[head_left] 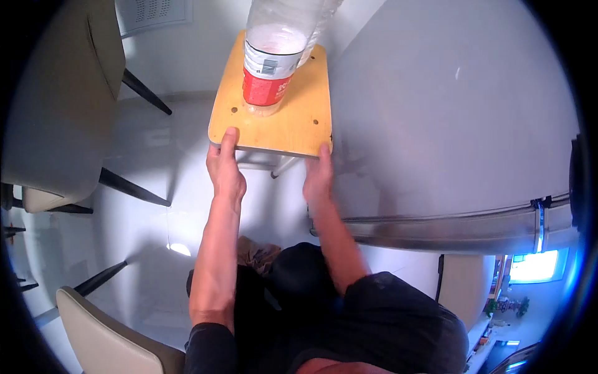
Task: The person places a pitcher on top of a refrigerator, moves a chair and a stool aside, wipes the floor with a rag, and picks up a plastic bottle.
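Note:
In front of me is a small stool with a yellow wooden seat (274, 132) and pale metal legs. On it stands a clear plastic bottle (269, 71) with a white and red label; its top runs out of view. Another clear bottle (316, 31) is partly hidden behind it. My left hand (225, 165) grips the seat's near left corner, thumb on top and fingers underneath. At the near right corner, my right hand (319, 174) holds the edge the same way, its fingers mostly hidden below.
A large grey, smooth-sided appliance or cabinet (455, 124) fills the right side. Beige chairs with dark legs stand at left, one tall (59, 93) and one lower (106, 336). A white wall with a vented panel (152, 14) lies behind. The floor (140, 230) is shiny white.

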{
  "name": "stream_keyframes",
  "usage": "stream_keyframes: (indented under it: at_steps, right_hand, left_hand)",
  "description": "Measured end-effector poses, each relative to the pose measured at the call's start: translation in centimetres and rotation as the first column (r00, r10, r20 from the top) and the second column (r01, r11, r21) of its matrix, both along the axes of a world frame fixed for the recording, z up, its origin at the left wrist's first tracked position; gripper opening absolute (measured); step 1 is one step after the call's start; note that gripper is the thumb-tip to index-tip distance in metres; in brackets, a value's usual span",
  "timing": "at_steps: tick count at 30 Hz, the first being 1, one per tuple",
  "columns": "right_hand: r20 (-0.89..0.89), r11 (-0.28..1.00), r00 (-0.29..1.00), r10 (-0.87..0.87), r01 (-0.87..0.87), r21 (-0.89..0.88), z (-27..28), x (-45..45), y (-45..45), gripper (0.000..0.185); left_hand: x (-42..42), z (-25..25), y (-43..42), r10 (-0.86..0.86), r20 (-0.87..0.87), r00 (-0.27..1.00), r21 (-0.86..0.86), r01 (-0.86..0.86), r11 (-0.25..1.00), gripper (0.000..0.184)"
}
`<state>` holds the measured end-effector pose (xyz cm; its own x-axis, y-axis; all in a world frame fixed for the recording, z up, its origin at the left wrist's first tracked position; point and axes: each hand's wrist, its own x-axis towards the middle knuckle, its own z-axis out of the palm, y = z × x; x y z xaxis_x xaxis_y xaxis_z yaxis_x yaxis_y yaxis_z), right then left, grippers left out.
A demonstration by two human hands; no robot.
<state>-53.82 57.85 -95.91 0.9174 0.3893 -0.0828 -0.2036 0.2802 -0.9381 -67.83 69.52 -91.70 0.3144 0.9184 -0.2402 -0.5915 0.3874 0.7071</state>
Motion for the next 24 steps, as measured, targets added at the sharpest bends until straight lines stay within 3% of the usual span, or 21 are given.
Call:
stream_keyframes:
  at_steps: [1, 3, 4, 6, 7, 9, 10, 12, 16, 18, 24]
  right_hand:
    - [0.008, 1.000, 1.000, -0.002, 0.002, 0.002, 0.9, -1.1, -0.4, 0.067]
    - [-0.279, 0.981, 0.960, 0.034, -0.084, -0.173, 3.1, -2.9, -1.5, 0.082]
    - [-0.277, 0.981, 0.961, 0.028, -0.080, -0.179, 3.7, -2.8, -1.7, 0.082]
    - [-0.505, 0.952, 0.821, 0.267, -0.306, 0.006, 4.5, -2.2, -2.1, 0.084]
    - [-0.505, 0.952, 0.822, 0.265, -0.305, 0.003, 4.5, -2.1, -1.9, 0.084]
    - [-0.540, 0.875, 0.691, 0.481, -0.413, 0.251, 4.0, -1.9, -0.7, 0.071]
    - [-0.537, 0.879, 0.697, 0.475, -0.408, 0.248, 4.7, -2.3, 0.2, 0.071]
    - [-0.383, 0.913, 0.841, 0.382, -0.280, 0.296, 5.9, -3.1, 1.8, 0.056]
    - [-0.356, 0.917, 0.857, 0.373, -0.283, 0.282, 5.5, -1.6, 1.4, 0.053]
    - [-0.378, 0.933, 0.871, 0.315, -0.210, 0.293, 4.6, -0.9, 1.0, 0.041]
    - [-0.361, 0.930, 0.871, 0.335, -0.244, 0.276, 3.2, 0.5, 0.6, 0.044]
  left_hand:
    - [-0.2, 0.7, -0.1, 0.008, -0.043, 0.999, -0.004, -0.009, 1.000, 0.048]
    - [-0.6, 0.8, 0.0, 0.002, -0.082, 0.997, 0.009, -0.001, 1.000, 0.047]
    - [-1.0, 0.5, 0.5, -0.021, -0.122, 0.992, 0.072, 0.030, 0.997, 0.047]
    - [-1.7, -0.1, 1.5, -0.069, -0.183, 0.981, 0.168, 0.100, 0.981, 0.050]
    - [-1.7, -0.6, 2.2, -0.070, -0.181, 0.981, 0.165, 0.101, 0.981, 0.050]
    - [-1.1, -2.3, 3.2, -0.152, -0.003, 0.988, 0.141, 0.151, 0.978, 0.054]
    - [-0.3, -2.5, 2.8, -0.125, -0.046, 0.991, 0.145, 0.131, 0.981, 0.058]
    - [-0.2, -2.2, 2.6, -0.157, -0.061, 0.986, 0.177, 0.165, 0.970, 0.058]
    - [-0.4, -1.8, 1.6, -0.227, -0.097, 0.969, 0.187, 0.241, 0.952, 0.058]
    - [-0.4, -1.3, 0.5, -0.260, -0.142, 0.955, 0.162, 0.282, 0.946, 0.056]
    - [0.0, -1.4, 0.1, -0.260, -0.127, 0.957, 0.156, 0.278, 0.948, 0.054]
